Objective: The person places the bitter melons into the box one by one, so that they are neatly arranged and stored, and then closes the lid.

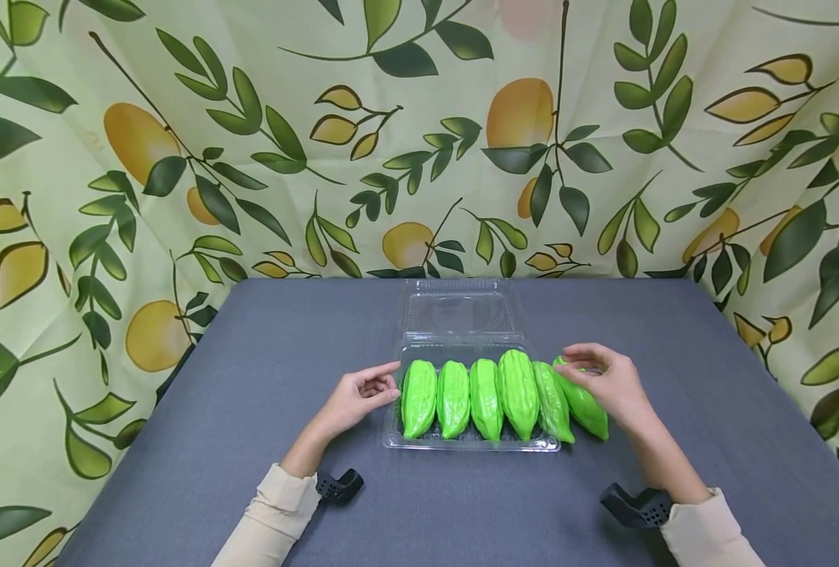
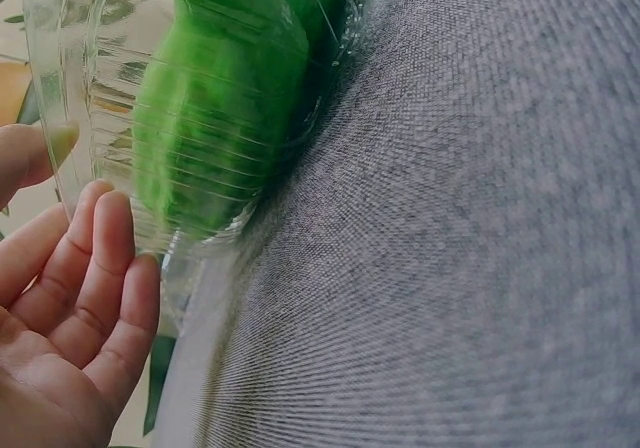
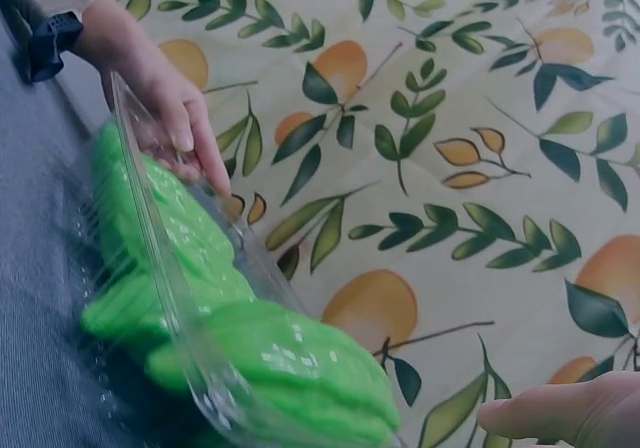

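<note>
A clear plastic clamshell box (image 1: 472,446) holds a row of bright green, ridged, pointed fruits (image 1: 454,400); their exact kind is unclear. Farther right, one fruit (image 1: 552,403) slants at the box's right wall. Another fruit (image 1: 589,409) lies at the far right, beneath my right hand (image 1: 610,386). That hand's curved fingers are at its upper end, while the right wrist view shows a fingertip (image 3: 500,418) apart from the green fruit (image 3: 290,368). My left hand (image 1: 354,400) rests by the box's left rim, its fingers (image 2: 115,228) fairly straight against the clear plastic.
The box's lid (image 1: 459,311) lies folded back behind it on the grey tabletop (image 1: 284,339). A leaf-and-fruit patterned cloth (image 1: 405,157) hangs behind and along both sides. Each wrist wears a black device (image 1: 635,505).
</note>
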{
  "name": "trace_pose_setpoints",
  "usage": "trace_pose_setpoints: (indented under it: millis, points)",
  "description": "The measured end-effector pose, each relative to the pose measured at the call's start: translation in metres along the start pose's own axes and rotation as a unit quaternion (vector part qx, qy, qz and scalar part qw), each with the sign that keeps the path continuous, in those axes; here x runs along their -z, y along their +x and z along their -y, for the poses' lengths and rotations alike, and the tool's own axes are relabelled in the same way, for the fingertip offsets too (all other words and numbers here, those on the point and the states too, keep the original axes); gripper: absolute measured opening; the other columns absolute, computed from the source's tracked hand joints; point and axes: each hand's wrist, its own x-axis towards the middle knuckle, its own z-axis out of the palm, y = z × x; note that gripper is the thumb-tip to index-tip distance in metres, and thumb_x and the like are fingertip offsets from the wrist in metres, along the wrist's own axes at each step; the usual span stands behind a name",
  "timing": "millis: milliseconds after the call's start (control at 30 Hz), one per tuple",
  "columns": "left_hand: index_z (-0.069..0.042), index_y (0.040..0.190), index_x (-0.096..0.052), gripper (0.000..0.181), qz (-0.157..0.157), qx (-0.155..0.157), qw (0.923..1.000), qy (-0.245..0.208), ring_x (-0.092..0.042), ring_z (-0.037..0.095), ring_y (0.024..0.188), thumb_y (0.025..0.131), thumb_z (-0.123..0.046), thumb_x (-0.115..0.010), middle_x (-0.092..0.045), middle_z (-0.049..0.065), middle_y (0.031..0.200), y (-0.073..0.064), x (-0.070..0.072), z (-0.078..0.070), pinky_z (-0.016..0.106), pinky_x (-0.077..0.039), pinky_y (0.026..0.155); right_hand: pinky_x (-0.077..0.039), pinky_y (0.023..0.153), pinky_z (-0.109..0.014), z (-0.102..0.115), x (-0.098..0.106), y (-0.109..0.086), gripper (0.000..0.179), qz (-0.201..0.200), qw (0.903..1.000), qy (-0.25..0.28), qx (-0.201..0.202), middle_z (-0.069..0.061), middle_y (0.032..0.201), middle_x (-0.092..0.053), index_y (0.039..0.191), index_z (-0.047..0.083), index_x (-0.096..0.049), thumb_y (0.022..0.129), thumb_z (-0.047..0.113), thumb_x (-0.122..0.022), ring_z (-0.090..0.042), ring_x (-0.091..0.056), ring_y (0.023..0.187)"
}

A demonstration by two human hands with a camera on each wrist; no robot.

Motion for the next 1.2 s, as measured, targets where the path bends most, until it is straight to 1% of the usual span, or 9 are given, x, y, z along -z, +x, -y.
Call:
trace_pose_setpoints:
  millis: [167, 367, 433, 567, 667, 733, 800, 1033, 1200]
  points:
    - [0.01, 0.132, -0.051, 0.047, 0.003, -0.002, 1.0, 0.003, -0.058, -0.006, 0.082, 0.089, -0.002, -0.064, -0.062, 0.027, 0.1, 0.0, 0.0, 0.001, 0.013, -0.052, 0.076, -0.047, 0.07, -0.01, -0.01, 0.008, -0.003, 0.046, -0.018, 0.9996, -0.008, -0.022, -0.019, 0.112, -0.067, 0.122, -0.001, -0.06, 0.09, 0.031, -0.067, 0.021, -0.048, 0.077]
    - [0.01, 0.132, -0.052, 0.047, 0.003, -0.002, 1.0, 0.004, -0.058, -0.005, 0.082, 0.089, -0.002, -0.064, -0.062, 0.027, 0.099, 0.0, 0.0, 0.001, 0.012, -0.051, 0.076, -0.045, 0.068, -0.007, -0.024, 0.016, -0.006, 0.047, -0.04, 0.9985, -0.004, -0.038, 0.022, 0.088, -0.064, 0.122, -0.002, -0.06, 0.089, 0.03, -0.07, 0.022, -0.049, 0.075]
    - [0.01, 0.132, -0.051, 0.047, 0.003, -0.002, 1.0, 0.004, -0.058, -0.006, 0.082, 0.089, -0.002, -0.064, -0.062, 0.027, 0.1, 0.0, 0.0, 0.0, 0.012, -0.051, 0.076, -0.044, 0.067, -0.007, -0.028, 0.016, -0.007, 0.049, -0.039, 0.9981, -0.008, -0.047, 0.015, 0.091, -0.068, 0.123, -0.002, -0.059, 0.089, 0.031, -0.069, 0.023, -0.047, 0.074]
    - [0.009, 0.133, -0.051, 0.047, 0.002, 0.003, 1.0, 0.004, -0.058, -0.006, 0.083, 0.089, -0.003, -0.064, -0.062, 0.026, 0.1, 0.0, 0.001, -0.001, 0.012, -0.051, 0.076, -0.045, 0.069, -0.011, -0.033, 0.015, -0.006, 0.053, -0.032, 0.9965, -0.031, -0.07, -0.02, 0.113, -0.066, 0.126, -0.003, -0.056, 0.09, 0.035, -0.067, 0.016, -0.049, 0.079]
    - [0.009, 0.133, -0.051, 0.047, 0.001, 0.006, 1.0, 0.005, -0.058, -0.006, 0.083, 0.089, -0.003, -0.064, -0.062, 0.026, 0.1, -0.001, 0.001, -0.001, 0.012, -0.051, 0.076, -0.051, 0.079, -0.027, -0.037, 0.013, -0.004, 0.057, -0.017, 0.9958, -0.04, -0.081, -0.028, 0.124, -0.059, 0.13, -0.003, -0.053, 0.092, 0.037, -0.064, -0.01, -0.062, 0.094]
    - [0.01, 0.133, -0.051, 0.047, 0.001, 0.006, 1.0, 0.006, -0.058, -0.006, 0.083, 0.09, -0.004, -0.064, -0.062, 0.026, 0.099, -0.001, 0.001, 0.0, 0.013, -0.051, 0.076, -0.051, 0.086, -0.04, -0.039, 0.012, -0.003, 0.06, -0.001, 0.9957, -0.038, -0.085, -0.03, 0.129, -0.056, 0.133, -0.004, -0.05, 0.093, 0.039, -0.061, -0.033, -0.06, 0.107]
    - [0.009, 0.133, -0.051, 0.047, 0.001, 0.007, 1.0, 0.007, -0.058, -0.006, 0.083, 0.09, -0.004, -0.064, -0.063, 0.026, 0.1, -0.001, 0.0, 0.0, 0.013, -0.051, 0.076, -0.049, 0.09, -0.048, -0.042, 0.01, -0.003, 0.064, 0.017, 0.9954, -0.032, -0.088, -0.031, 0.133, -0.053, 0.136, -0.005, -0.046, 0.094, 0.041, -0.06, -0.043, -0.052, 0.12]
    - [0.01, 0.133, -0.05, 0.047, 0.005, 0.005, 1.0, 0.002, -0.057, -0.005, 0.084, 0.09, -0.004, -0.063, -0.061, 0.03, 0.101, -0.001, 0.001, 0.001, 0.013, -0.052, 0.077, -0.046, 0.077, -0.02, -0.046, 0.007, 0.001, 0.069, 0.044, 0.9944, -0.028, -0.091, -0.032, 0.136, -0.051, 0.139, -0.007, -0.042, 0.094, 0.042, -0.059, -0.044, -0.052, 0.122]
    - [0.01, 0.133, -0.051, 0.047, 0.002, 0.003, 1.0, 0.003, -0.058, -0.005, 0.084, 0.09, -0.004, -0.064, -0.061, 0.031, 0.101, -0.001, 0.001, 0.001, 0.013, -0.052, 0.077, -0.049, 0.082, -0.026, -0.048, 0.005, 0.003, 0.074, 0.059, 0.9934, -0.023, -0.095, -0.032, 0.139, -0.047, 0.141, -0.009, -0.038, 0.094, 0.044, -0.058, -0.045, -0.049, 0.124]
